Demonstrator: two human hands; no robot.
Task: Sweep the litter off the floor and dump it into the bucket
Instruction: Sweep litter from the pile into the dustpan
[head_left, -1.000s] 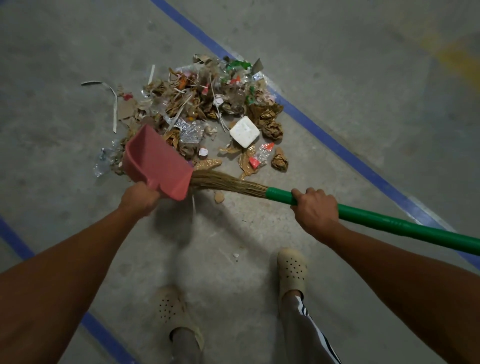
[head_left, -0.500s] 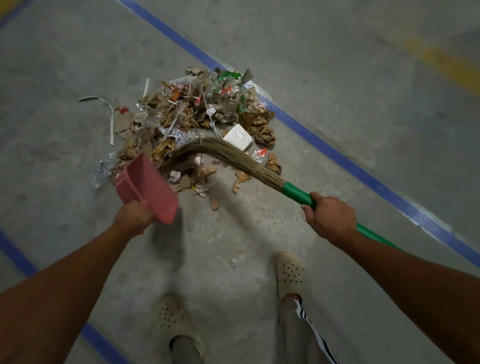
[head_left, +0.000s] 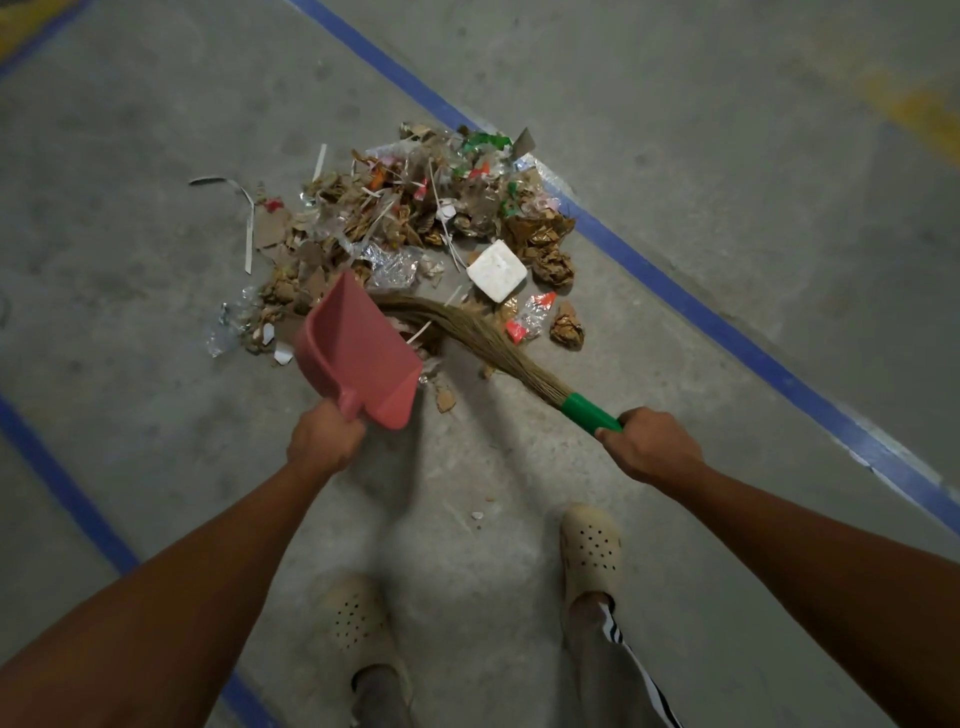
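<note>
left hand (head_left: 323, 440) fingers clenched on pink dustpan (head_left: 358, 353) handle; right hand (head_left: 652, 446) grips broom (head_left: 488, 340) (green handle), bristles beyond fingertips against litter pile (head_left: 415, 218).

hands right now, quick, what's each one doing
Left hand: closed on the pink dustpan handle.
Right hand: closed on the green broom handle.

litter (head_left: 415, 228): messy pile of paper, plastic, cardboard on floor
dustpan (head_left: 358, 358): pink, tilted, at pile's near edge
broom (head_left: 483, 340): straw bristles reach the dustpan, green handle
</note>
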